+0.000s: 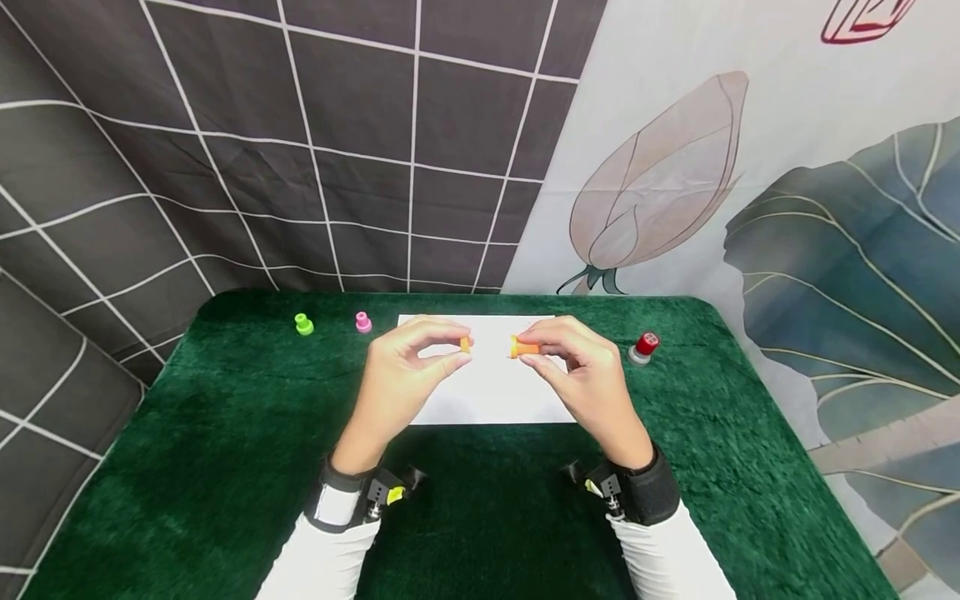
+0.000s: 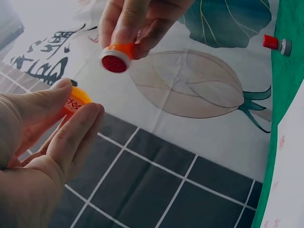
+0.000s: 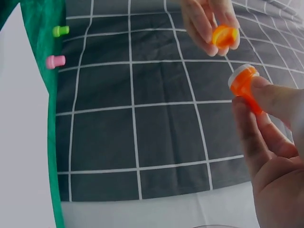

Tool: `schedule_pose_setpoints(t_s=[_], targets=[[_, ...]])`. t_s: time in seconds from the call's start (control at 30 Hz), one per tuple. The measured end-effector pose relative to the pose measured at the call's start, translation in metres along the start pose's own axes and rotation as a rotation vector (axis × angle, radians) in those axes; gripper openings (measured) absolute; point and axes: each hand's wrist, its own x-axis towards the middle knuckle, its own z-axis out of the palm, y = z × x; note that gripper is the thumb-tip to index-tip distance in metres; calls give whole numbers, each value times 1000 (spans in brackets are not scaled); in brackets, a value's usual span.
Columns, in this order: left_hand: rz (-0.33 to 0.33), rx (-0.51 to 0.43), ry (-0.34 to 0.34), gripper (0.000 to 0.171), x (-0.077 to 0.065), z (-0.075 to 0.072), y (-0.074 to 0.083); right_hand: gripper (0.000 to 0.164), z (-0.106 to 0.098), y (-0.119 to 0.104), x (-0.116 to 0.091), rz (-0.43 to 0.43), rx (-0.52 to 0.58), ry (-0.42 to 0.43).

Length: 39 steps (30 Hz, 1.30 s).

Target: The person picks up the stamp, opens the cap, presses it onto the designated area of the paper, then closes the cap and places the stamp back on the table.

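Observation:
Above the white paper (image 1: pixel 491 392), both hands are raised with a gap between them. My left hand (image 1: pixel 401 367) pinches a small orange cap (image 1: pixel 465 343) between thumb and fingers; a red pattern shows on it in the left wrist view. Opposite it, my right hand (image 1: pixel 592 375) holds an orange stamp (image 1: pixel 527 349) by its handle, lying sideways and pointed toward the cap. Its round red face (image 2: pixel 115 63) with a pale rim is exposed in the left wrist view. Faint red prints (image 2: pixel 282 142) mark the paper there.
A green stamp (image 1: pixel 303 324) and a pink stamp (image 1: pixel 363 322) stand at the back left of the green cloth (image 1: pixel 225 467). Right of the paper is a red stamp (image 1: pixel 646 343) with a greyish base. Hanging fabric (image 1: pixel 360 192) rises behind the table.

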Motion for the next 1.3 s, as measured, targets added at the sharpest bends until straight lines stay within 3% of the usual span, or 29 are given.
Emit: schedule_pose_setpoints(t_s=[0.33,0.6,0.87,1.3], targets=[[17,14,78,30,0,-9,0,25,8,12,1,-86,-208,-77],[36,42,73,31,4,-13,-3,23,14,28,3,-86,-307,-143],[31,58,87,31,3,-18,-4,18,24,52,20,-122,-422,-315],[25,41,132,31,4,-27,-3,19,40,98,43,-24,-484,-577]])
